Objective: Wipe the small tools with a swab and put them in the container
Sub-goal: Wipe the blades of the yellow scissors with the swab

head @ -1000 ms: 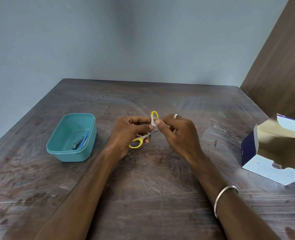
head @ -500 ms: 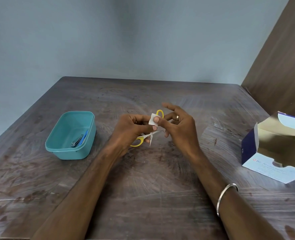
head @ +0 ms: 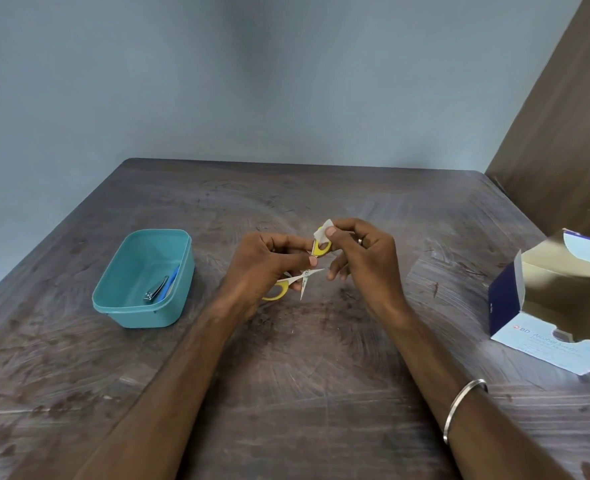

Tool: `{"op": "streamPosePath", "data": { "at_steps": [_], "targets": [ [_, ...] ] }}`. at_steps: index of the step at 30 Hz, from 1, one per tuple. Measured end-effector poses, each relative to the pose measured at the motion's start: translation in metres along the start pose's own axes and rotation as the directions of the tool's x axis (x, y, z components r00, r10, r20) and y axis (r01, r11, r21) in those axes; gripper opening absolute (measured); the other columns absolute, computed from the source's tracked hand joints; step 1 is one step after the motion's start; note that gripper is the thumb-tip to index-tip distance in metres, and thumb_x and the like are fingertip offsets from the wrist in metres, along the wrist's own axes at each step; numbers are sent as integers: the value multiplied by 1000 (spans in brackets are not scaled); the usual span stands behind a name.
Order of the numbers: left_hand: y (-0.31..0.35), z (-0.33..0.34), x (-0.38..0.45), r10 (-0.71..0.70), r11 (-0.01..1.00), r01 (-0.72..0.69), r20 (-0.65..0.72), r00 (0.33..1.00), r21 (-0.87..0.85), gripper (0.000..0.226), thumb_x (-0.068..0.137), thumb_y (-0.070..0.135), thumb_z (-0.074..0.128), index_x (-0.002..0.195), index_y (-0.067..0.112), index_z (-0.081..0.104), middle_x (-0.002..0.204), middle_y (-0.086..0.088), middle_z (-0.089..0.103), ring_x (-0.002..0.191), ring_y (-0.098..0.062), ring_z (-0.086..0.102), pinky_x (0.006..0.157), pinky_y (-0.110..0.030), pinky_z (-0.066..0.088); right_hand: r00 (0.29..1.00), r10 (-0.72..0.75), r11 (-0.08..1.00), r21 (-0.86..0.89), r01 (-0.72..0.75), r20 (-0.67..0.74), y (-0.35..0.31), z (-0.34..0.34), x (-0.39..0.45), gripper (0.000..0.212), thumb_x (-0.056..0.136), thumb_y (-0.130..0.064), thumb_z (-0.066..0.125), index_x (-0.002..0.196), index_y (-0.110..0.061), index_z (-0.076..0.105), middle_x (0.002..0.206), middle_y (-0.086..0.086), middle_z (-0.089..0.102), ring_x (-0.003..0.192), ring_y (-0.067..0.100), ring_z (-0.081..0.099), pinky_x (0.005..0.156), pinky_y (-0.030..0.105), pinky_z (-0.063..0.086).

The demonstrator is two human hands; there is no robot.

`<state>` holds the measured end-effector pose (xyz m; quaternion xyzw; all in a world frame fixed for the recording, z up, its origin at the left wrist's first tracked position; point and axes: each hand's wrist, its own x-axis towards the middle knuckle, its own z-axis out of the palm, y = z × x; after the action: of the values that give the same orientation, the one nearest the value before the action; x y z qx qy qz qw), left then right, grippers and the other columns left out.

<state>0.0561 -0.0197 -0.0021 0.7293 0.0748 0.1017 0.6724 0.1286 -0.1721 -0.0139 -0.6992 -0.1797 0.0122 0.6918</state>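
While both hands work, box point(head: 550, 344) reads "BD Alcohol Swabs".

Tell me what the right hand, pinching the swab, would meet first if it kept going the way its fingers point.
The right hand points left, swab leading. It would likely meet the scissors yellow handle loop at once, then the left hand holding them. Depth is unclear.

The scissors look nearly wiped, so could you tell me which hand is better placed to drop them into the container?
Probably the left hand: it already holds the scissors and is nearer the teal container; the right hand pinches the swab.
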Motion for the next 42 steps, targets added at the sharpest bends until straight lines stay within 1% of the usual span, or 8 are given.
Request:
{"op": "streamPosePath", "data": {
  "at_steps": [9, 13, 19, 26, 30, 35, 38, 42],
  "targets": [
    [-3, 2, 2, -3, 996, -3, -69, 998, -86, 19, 76, -3, 79, 95, 0, 75, 76, -23, 71, 54, -24, 64, 53, -33, 59, 997, 51, 996, 81, -46, -60, 0, 1, -2, 4, 93, -8, 62, 93, -11, 65, 78, 4, 76, 43, 31, 64, 43, 30, 42],
    [-6, 1, 5, -15, 999, 11, -79, 997, -50, 20, 75, 0, 81, 92, 7, 75, 70, -9, 72, 55, -20, 66, 54, -28, 55, 994, 113, 988, 110, -113, 5, 1, 0, 0, 11, 94, -11, 62, 83, -11, 61, 75, 0, 71, 46, 31, 65, 44, 29, 40],
    [-5, 1, 2, -9, 997, 5, -63, 998, -75, 23, 75, 1, 81, 96, 3, 73, 75, -12, 73, 60, -24, 68, 56, -29, 56, 995, 55, 996, 70, -60, 81, 2, 2, -2, 21, 90, -18, 74, 98, -1, 65, 84, 8, 78, 51, 26, 68, 40, 26, 39],
    [-5, -2, 1, -37, 993, 32, -40, 999, -109, 20, 79, -2, 76, 98, 3, 73, 81, -19, 75, 68, -30, 73, 64, -35, 60, 982, 105, 986, 111, -123, 157, 5, 1, -2, 20, 81, -14, 81, 100, -14, 74, 88, 11, 78, 63, 21, 66, 48, 29, 42],
    [-2, -2, -1, -90, 980, 86, -14, 996, -180, 18, 88, 10, 69, 103, 1, 73, 90, -24, 75, 79, -38, 74, 69, -38, 62, 989, 75, 992, 91, -87, 129, 6, 2, -1, 21, 82, -10, 80, 103, -9, 77, 88, 17, 76, 69, 20, 65, 53, 31, 48],
    [-3, -1, 1, -127, 974, 107, -92, 988, -199, 18, 88, 27, 74, 95, 11, 71, 82, -22, 74, 69, -35, 74, 65, -38, 63, 983, 98, 989, 96, -114, 153, 4, 5, -3, 12, 88, -8, 73, 96, -14, 79, 78, 14, 76, 60, 17, 64, 51, 29, 51],
    [-5, -1, 2, -139, 968, 105, -138, 981, -230, 20, 89, 26, 73, 94, 7, 69, 80, -22, 74, 69, -34, 74, 63, -37, 62, 991, 108, 988, 105, -116, 77, 4, 7, -3, 9, 90, -9, 71, 95, -12, 78, 73, 2, 75, 61, 14, 68, 48, 29, 52],
    [-6, -2, 5, -132, 955, 50, -270, 954, -291, 21, 92, 22, 70, 94, 2, 66, 78, -20, 74, 70, -32, 75, 62, -37, 63, 992, 111, 981, 165, -99, -66, 4, 2, 0, 7, 91, -12, 70, 95, -8, 74, 85, 5, 74, 74, 20, 71, 49, 32, 53]
  ]
}}
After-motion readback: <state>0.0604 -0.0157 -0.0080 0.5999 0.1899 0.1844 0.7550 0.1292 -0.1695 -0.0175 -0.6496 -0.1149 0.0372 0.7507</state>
